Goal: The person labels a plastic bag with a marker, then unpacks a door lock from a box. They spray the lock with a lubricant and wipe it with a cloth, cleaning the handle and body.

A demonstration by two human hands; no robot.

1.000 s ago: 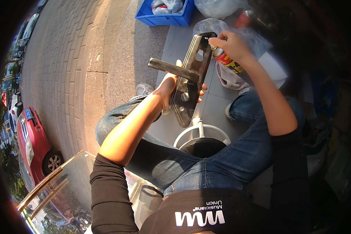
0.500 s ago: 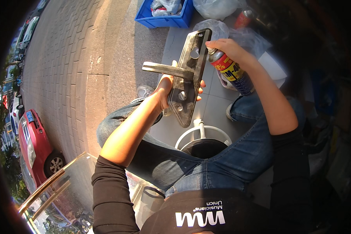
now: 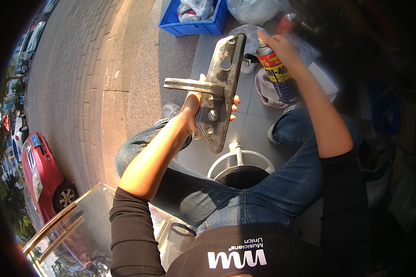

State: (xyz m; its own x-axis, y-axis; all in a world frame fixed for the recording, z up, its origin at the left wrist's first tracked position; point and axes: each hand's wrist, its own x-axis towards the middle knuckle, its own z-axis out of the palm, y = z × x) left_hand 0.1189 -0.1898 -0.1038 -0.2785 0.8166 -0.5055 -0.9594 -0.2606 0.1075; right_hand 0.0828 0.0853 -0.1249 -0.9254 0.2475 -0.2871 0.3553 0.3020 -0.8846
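My left hand [image 3: 192, 109] is wrapped round a dark, worn door handle plate [image 3: 216, 104] with angled ends, a keyhole cut-out and a lever handle [image 3: 189, 85] pointing left. Its fingertips show past the plate's right edge. The plate is held up at a slight tilt above my knees. In my right hand [image 3: 282, 50] is a spray can [image 3: 278, 76], blue with a red and yellow band, upright and leaning a little; a finger rests on its top. The can is to the right of the plate, apart from it. A small black part [image 3: 250, 58] shows between them.
A cloth [image 3: 266, 89] lies behind the can on the grey tiles. Farther off are a blue crate [image 3: 192, 27] with bagged things, clear plastic bags [image 3: 254, 10] and a red can [image 3: 287, 22]. A round stool [image 3: 242, 175] is under me. A red car [image 3: 44, 173] stands on the left.
The spray can has moved right, away from the plate, and stands more upright. The plate has shifted slightly left and turned a little, so its keyhole shows more fully.
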